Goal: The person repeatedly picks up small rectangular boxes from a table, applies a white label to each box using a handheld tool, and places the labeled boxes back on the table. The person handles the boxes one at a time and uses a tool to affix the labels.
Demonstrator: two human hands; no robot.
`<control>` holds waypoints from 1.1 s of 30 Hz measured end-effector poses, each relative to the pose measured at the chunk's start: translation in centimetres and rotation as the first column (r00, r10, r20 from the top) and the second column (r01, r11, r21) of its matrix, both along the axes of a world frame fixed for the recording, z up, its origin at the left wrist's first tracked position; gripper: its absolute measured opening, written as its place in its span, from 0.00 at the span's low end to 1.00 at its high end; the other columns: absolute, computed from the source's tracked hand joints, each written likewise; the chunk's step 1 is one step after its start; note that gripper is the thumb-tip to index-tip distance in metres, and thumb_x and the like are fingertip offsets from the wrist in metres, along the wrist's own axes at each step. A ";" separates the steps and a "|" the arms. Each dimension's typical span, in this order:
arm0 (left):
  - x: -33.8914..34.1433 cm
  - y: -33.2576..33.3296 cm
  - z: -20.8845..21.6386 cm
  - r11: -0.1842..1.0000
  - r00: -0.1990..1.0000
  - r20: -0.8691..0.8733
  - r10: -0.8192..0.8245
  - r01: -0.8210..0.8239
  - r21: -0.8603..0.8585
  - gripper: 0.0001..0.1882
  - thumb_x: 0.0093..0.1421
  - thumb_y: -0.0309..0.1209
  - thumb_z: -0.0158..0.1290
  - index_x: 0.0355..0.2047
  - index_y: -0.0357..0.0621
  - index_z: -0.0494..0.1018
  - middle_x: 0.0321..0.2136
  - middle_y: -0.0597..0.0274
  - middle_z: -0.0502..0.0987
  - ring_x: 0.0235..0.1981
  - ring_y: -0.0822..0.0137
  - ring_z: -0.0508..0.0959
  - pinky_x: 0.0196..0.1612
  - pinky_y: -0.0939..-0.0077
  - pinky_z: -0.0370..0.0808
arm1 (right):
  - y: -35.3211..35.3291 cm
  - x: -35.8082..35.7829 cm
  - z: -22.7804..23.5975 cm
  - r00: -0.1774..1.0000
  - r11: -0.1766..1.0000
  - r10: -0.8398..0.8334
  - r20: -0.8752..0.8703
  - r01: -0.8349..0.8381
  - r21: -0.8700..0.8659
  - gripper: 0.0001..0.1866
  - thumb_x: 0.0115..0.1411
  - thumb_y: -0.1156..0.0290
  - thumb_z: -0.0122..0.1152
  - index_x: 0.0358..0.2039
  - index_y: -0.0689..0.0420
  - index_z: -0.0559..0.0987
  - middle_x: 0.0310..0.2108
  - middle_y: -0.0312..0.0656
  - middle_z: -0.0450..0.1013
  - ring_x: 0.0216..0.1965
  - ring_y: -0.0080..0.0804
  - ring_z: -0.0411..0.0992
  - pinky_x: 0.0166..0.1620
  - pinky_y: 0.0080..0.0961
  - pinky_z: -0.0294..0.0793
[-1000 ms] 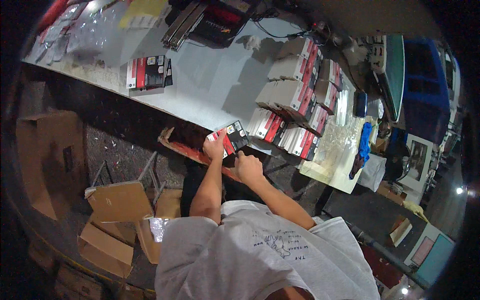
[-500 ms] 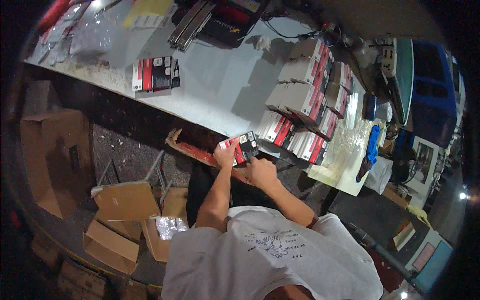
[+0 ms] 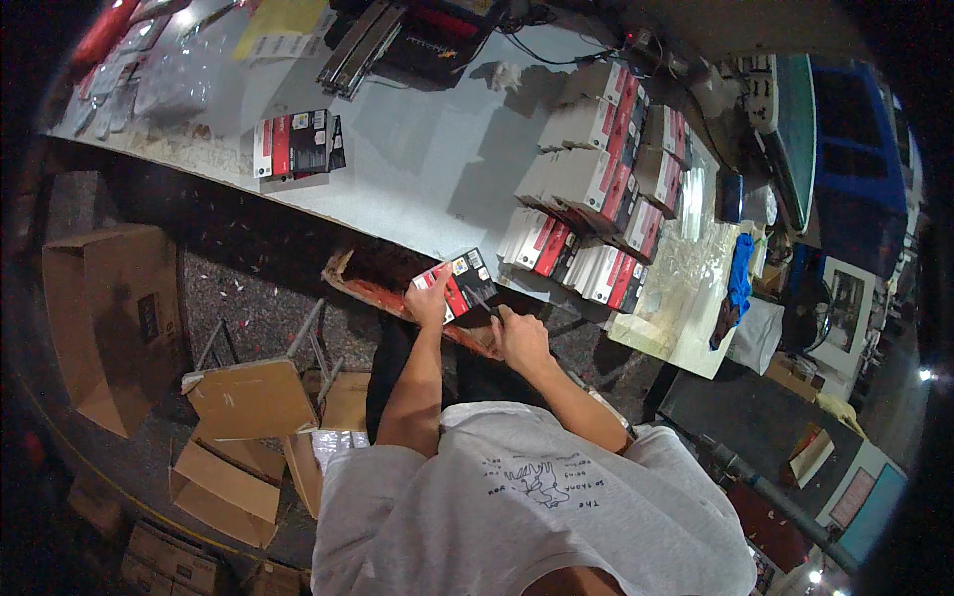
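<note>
My left hand (image 3: 427,302) grips the near left side of a flat printed carton (image 3: 469,281) in white, red and black, its thumb lying on top. The carton is tilted at the front edge of the white table (image 3: 397,199). Just off its right corner, my right hand (image 3: 521,338) is closed, with a thin dark thing at its fingertips that I cannot make out. Stacks of like cartons (image 3: 593,179) stand to the right on the table. A smaller pile of them (image 3: 290,145) lies to the left.
Clear plastic bags (image 3: 179,84) lie at the table's far left, near metal rails (image 3: 360,48). Below the table are a stool (image 3: 248,399) and open cardboard boxes (image 3: 114,323). A ragged wooden drawer (image 3: 373,298) juts out before me. A blue cloth (image 3: 737,288) hangs at right.
The carton and my left hand have shifted slightly left and up. My right hand has drawn a little away from the carton, so a gap shows between them.
</note>
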State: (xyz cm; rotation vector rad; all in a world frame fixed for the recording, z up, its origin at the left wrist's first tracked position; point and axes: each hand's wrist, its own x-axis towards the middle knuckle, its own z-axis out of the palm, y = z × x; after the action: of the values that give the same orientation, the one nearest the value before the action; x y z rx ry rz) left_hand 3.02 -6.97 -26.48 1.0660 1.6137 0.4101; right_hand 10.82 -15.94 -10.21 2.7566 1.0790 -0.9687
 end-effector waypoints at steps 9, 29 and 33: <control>0.2 0.8 1.6 0.990 0.999 0.020 -0.026 0.029 -0.141 0.25 0.39 0.50 0.65 0.23 0.37 0.77 0.22 0.55 0.79 0.24 0.61 0.78 0.31 0.66 0.72 | 1.4 -0.4 0.5 1.000 0.996 0.008 0.000 -0.008 -0.088 0.15 0.57 0.60 0.49 0.36 0.59 0.73 0.21 0.56 0.73 0.26 0.55 0.73 0.31 0.47 0.73; 0.8 0.7 0.1 0.995 0.997 0.051 -0.063 0.067 -0.076 0.25 0.40 0.49 0.64 0.20 0.36 0.77 0.19 0.57 0.78 0.21 0.65 0.77 0.28 0.68 0.72 | -1.9 3.8 3.4 0.990 0.990 -0.134 -0.037 0.135 0.043 0.14 0.58 0.63 0.51 0.39 0.61 0.68 0.29 0.59 0.72 0.31 0.56 0.72 0.33 0.46 0.71; -0.6 2.1 5.5 0.984 0.949 0.290 -0.122 0.155 -0.092 0.17 0.40 0.38 0.68 0.19 0.39 0.73 0.17 0.64 0.75 0.19 0.75 0.72 0.23 0.76 0.69 | -0.9 5.1 3.6 0.941 0.830 -0.277 -0.195 0.337 0.445 0.13 0.59 0.69 0.49 0.40 0.63 0.64 0.35 0.54 0.71 0.37 0.46 0.71 0.42 0.32 0.69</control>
State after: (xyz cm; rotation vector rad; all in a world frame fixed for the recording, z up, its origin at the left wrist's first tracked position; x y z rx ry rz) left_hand 2.37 -4.90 -21.00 0.9794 1.2840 0.3549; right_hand 15.96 -16.81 -6.58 3.4001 1.0181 -1.0334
